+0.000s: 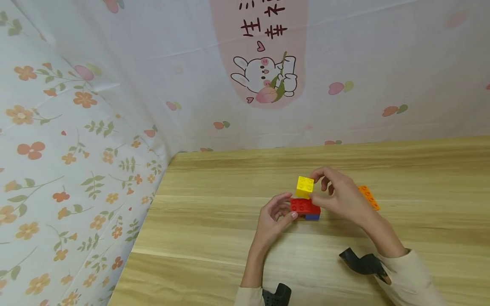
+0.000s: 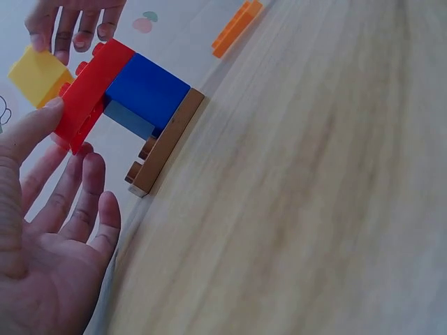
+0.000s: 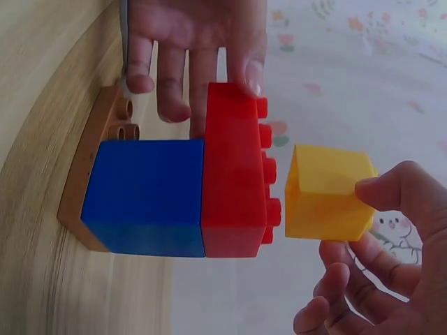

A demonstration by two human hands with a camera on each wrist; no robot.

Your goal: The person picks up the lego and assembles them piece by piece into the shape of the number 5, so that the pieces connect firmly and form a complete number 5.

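My right hand [image 1: 340, 193] pinches a yellow toy building block [image 1: 305, 185] between thumb and fingers. In the right wrist view, a small gap separates that block from the studs of a long red block [image 3: 234, 174]. The red block sits on a blue block [image 3: 143, 185], which stands on a flat brown plate [image 2: 171, 143]. Bare brown studs show at one end, under the red overhang. My left hand [image 1: 269, 221] holds the overhanging end of the red block, with the thumb against its studded side and fingers below.
An orange studded plate [image 1: 368, 197] lies on the wooden table [image 1: 206, 229], just beyond the right wrist. Patterned cloth [image 1: 183, 76] hangs along the table's back edge and left side. Dark wrist straps [image 1: 361, 261] show near the sleeves.
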